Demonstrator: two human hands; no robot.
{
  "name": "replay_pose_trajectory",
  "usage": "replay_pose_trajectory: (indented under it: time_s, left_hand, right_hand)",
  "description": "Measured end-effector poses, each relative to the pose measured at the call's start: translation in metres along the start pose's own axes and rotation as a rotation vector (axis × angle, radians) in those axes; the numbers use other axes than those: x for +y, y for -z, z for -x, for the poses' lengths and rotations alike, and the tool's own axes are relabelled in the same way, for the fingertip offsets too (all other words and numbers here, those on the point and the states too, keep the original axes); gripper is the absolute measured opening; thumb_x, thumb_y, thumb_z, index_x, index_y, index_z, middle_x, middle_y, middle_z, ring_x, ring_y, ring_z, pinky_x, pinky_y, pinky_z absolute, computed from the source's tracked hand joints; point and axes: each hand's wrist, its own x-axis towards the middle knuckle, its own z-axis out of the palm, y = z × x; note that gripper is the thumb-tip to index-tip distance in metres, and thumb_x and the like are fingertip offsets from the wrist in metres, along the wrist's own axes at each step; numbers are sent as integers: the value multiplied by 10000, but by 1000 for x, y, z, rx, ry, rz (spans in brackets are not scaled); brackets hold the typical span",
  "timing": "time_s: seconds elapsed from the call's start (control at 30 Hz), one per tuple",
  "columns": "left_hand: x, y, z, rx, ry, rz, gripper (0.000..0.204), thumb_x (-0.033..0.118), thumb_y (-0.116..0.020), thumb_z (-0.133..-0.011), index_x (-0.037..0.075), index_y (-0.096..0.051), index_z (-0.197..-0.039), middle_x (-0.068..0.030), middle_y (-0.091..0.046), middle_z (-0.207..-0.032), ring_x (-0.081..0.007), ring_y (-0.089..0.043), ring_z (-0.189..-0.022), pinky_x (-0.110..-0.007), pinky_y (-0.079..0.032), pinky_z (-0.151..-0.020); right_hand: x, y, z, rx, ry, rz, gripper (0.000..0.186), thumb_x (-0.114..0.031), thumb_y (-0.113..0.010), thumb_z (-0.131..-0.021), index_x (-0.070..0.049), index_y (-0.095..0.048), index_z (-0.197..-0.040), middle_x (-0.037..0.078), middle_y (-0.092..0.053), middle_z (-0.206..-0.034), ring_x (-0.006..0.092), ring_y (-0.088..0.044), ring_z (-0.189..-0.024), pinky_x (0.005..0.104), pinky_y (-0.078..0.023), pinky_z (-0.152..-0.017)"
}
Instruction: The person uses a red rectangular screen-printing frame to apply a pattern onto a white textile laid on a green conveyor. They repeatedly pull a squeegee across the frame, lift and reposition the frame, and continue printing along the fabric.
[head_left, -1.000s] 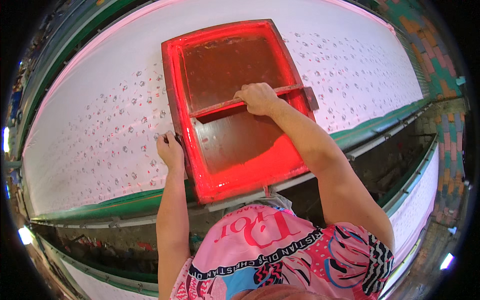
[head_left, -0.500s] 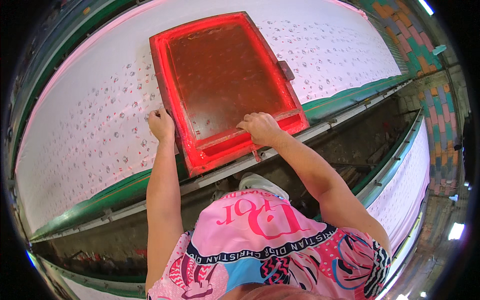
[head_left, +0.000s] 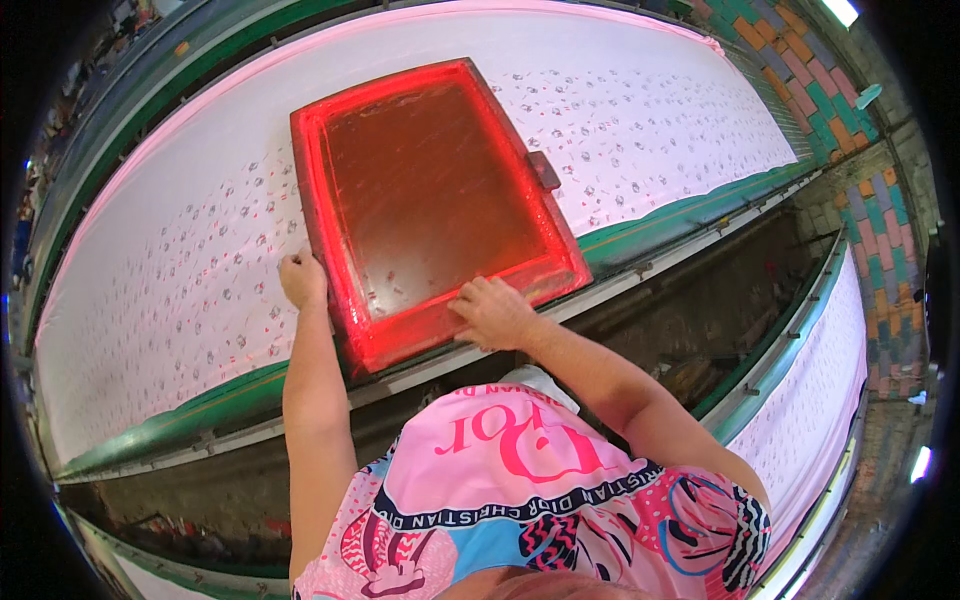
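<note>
Head view: ahead of the bent fingers of the right hand (head_left: 495, 315), and just right of the curled fingers of the left hand (head_left: 303, 281), a red-bordered screen (head_left: 435, 195) lies on patterned white cloth (head_left: 640, 150). Whether either set grasps anything, I cannot tell. The green-edged tabletop (head_left: 670, 222) runs rightward beyond the right fingers.

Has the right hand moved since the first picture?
Yes, toward the pink patterned shirt: judged against the green table edge, the right hand was well beyond it, midway along the screen-printing frame; now it is near that edge.
</note>
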Motion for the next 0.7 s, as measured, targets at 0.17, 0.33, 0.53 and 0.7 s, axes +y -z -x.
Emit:
replay_pose_trajectory:
  time_s: [0.17,0.33,0.53,0.7]
  left_hand:
    - [12,-2,6,-17,-10,-231,482,377,-504,-1076,-38,-744,-1130,-305,-765,-1178,-502,-733,-1098,-595,-550,-987]
    - [34,9,15,-8,66,-468,502,348,-409,-1123,-20,-734,-1229,-304,-770,-1212,-515,-742,-1120,-611,-573,-996]
    - [50,8,21,26,137,-581,521,353,-380,-1146,9,-771,-1179,-293,-775,-1199,-506,-744,-1120,-623,-585,-972]
    - [49,6,20,59,110,-593,531,356,-390,-1147,-9,-775,-1166,-298,-770,-1194,-518,-737,-1089,-623,-576,-964]
  right_hand:
    - [22,11,16,-33,112,-156,589,-439,-856,-857,-72,-744,-1304,134,-691,-1279,347,-633,-1247,495,-515,-1065]
    - [82,31,43,109,180,-462,460,-284,-850,-885,-44,-761,-1267,147,-701,-1357,364,-624,-1315,518,-495,-1139]
    - [186,50,66,469,-194,-483,403,-97,-834,-895,-57,-761,-1289,196,-697,-1381,399,-640,-1309,507,-523,-1119]
    - [249,44,48,502,-522,-600,527,-92,-819,-932,-52,-678,-1438,216,-652,-1459,386,-602,-1395,488,-494,-1186]
